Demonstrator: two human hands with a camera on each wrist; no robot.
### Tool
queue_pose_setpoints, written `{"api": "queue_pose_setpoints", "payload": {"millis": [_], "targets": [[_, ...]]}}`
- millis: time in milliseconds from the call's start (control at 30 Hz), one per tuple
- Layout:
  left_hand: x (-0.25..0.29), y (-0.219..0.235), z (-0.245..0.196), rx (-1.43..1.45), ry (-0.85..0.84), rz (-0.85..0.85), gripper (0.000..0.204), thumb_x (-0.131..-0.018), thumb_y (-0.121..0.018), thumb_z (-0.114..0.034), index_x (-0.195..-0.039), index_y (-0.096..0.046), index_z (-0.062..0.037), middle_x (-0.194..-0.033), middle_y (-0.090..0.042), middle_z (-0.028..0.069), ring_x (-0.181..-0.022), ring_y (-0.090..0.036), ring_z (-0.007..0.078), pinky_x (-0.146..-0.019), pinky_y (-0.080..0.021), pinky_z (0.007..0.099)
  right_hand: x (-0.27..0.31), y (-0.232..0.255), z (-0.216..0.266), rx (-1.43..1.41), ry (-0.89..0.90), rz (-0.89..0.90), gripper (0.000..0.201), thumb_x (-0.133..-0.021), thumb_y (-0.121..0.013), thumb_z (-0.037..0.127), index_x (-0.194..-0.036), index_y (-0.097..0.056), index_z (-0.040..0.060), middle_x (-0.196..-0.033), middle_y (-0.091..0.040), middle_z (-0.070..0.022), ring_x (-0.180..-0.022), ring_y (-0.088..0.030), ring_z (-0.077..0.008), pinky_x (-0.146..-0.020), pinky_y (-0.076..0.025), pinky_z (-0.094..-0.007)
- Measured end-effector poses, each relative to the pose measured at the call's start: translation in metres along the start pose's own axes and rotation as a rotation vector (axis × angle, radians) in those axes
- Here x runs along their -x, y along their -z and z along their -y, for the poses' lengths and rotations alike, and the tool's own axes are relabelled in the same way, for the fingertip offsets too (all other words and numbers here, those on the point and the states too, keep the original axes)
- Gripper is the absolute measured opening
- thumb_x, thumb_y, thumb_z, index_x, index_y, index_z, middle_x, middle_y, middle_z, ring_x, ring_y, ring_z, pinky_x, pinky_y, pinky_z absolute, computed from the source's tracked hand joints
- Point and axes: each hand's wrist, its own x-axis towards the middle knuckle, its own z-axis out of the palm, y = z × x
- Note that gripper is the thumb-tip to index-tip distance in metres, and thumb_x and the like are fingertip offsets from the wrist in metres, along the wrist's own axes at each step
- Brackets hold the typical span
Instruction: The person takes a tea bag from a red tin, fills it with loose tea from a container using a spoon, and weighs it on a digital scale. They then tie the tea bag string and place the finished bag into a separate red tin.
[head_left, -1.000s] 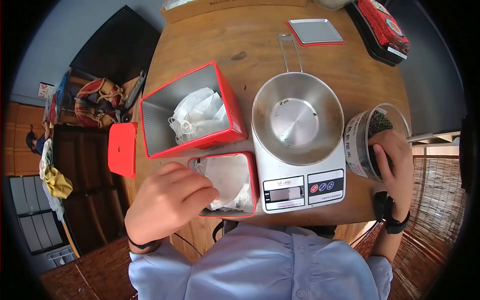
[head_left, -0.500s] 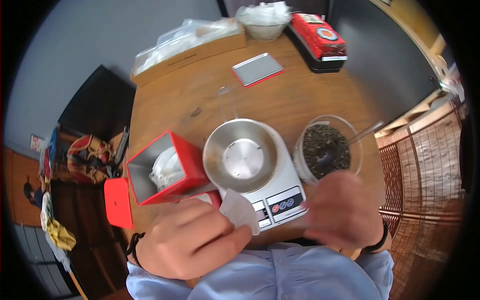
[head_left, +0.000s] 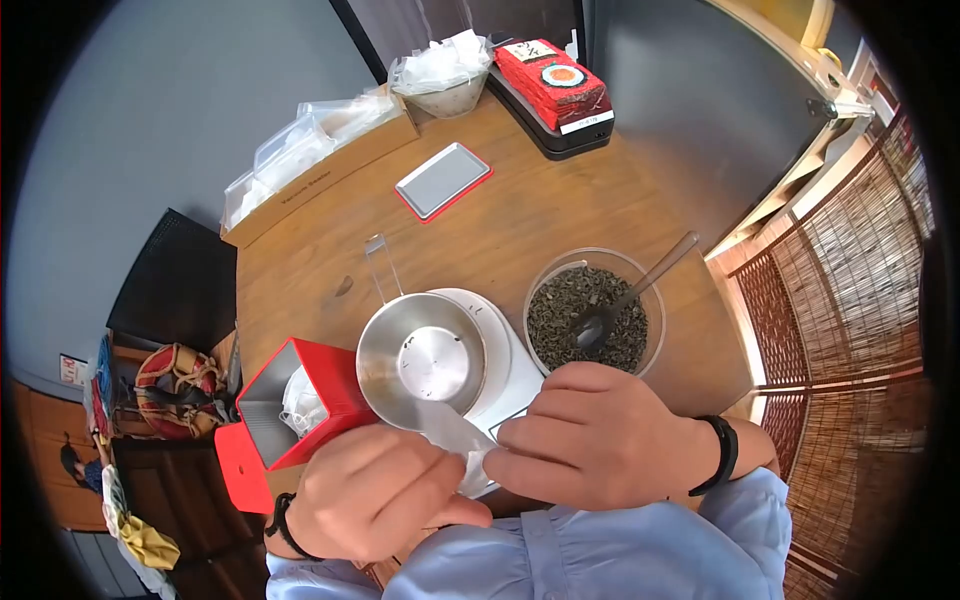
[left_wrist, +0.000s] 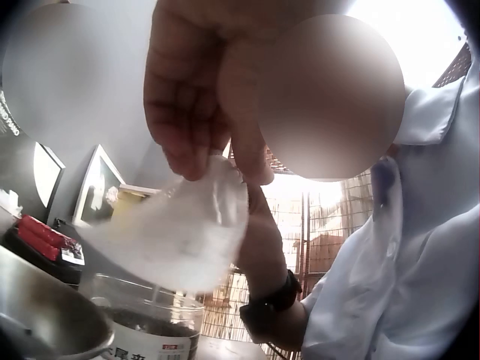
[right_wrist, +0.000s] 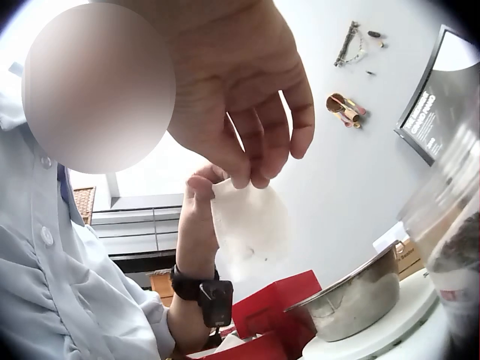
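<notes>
A thin white filter bag (head_left: 447,428) hangs between my two hands, close over the near side of a steel pan (head_left: 430,365). My left hand (head_left: 375,492) pinches one top corner of it. Fingertips of my right hand (head_left: 605,440) pinch the top edge from the other side. In the right wrist view the bag (right_wrist: 251,229) hangs down flat, with small dark specks on it. The pan holds a few dark bits and sits on a white kitchen scale (head_left: 512,385). Right of it stands a clear tub of dried leaves (head_left: 560,310) with a spoon (head_left: 655,270) in it.
Left of the pan, an open red tin (head_left: 345,385) contains white bags, with a red lid (head_left: 240,475) beside it. Farther back are a small grey tray (head_left: 445,180), a cardboard box (head_left: 320,185) of plastic bags, a bowl (head_left: 450,98) and a red packet (head_left: 555,85).
My left hand has lifted a filter bag out of the smaller red tin and carried it rightward. The right hand has left the tub and come to the bag. The head view has turned.
</notes>
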Motion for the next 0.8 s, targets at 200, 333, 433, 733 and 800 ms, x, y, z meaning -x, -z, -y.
{"api": "queue_pose_setpoints", "payload": {"millis": [200,333,433,733,800], "targets": [[-0.005,-0.001,0.011,0.032,0.005,0.143,0.039,-0.064,-0.081,-0.031,-0.079,-0.061,-0.0012,-0.079,-0.057,0.0063,-0.068,-0.059,0.0212,-0.056,-0.050,0.0302,0.008,0.008,-0.012,0.082,-0.009,0.101,0.011,-0.076,-0.063,0.016,-0.085,-0.059,0.0130,-0.069,-0.047,0.0020,-0.058,-0.047,-0.0115,-0.057,-0.038,-0.0258],[-0.017,-0.013,0.007,0.245,0.174,0.108,0.051,-0.066,-0.084,-0.029,-0.097,-0.055,-0.0003,-0.105,-0.056,0.0164,-0.085,-0.061,0.0282,-0.066,-0.053,0.0356,0.010,0.013,-0.020,0.042,-0.019,0.063,0.012,-0.075,-0.064,0.014,-0.087,-0.060,0.0139,-0.067,-0.045,0.0020,-0.059,-0.049,-0.0114,-0.058,-0.039,-0.0255],[-0.021,-0.026,0.010,0.467,0.282,0.176,0.062,-0.071,-0.083,-0.020,-0.114,-0.043,-0.0007,-0.120,-0.049,0.0220,-0.096,-0.059,0.0353,-0.077,-0.052,0.0384,0.015,0.018,-0.026,0.012,-0.018,0.019,0.016,-0.073,-0.064,0.014,-0.089,-0.061,0.0124,-0.069,-0.048,0.0019,-0.061,-0.052,-0.0118,-0.060,-0.040,-0.0251],[-0.054,-0.052,0.020,0.603,0.413,0.405,0.057,-0.074,-0.073,0.000,-0.123,-0.044,-0.0076,-0.109,-0.055,0.0128,-0.103,-0.059,0.0250,-0.088,-0.046,0.0360,0.033,0.039,-0.053,-0.046,-0.042,-0.011,0.027,-0.071,-0.065,0.017,-0.096,-0.061,0.0079,-0.084,-0.060,-0.0018,-0.073,-0.059,-0.0156,-0.065,-0.043,-0.0274],[-0.056,-0.053,0.021,0.527,0.475,0.361,0.055,-0.074,-0.073,-0.001,-0.121,-0.047,-0.0077,-0.106,-0.056,0.0117,-0.098,-0.058,0.0245,-0.086,-0.046,0.0350,0.036,0.052,-0.065,-0.081,-0.088,0.052,0.029,-0.072,-0.066,0.018,-0.099,-0.060,0.0082,-0.088,-0.061,-0.0030,-0.078,-0.061,-0.0167,-0.068,-0.044,-0.0290]]}}
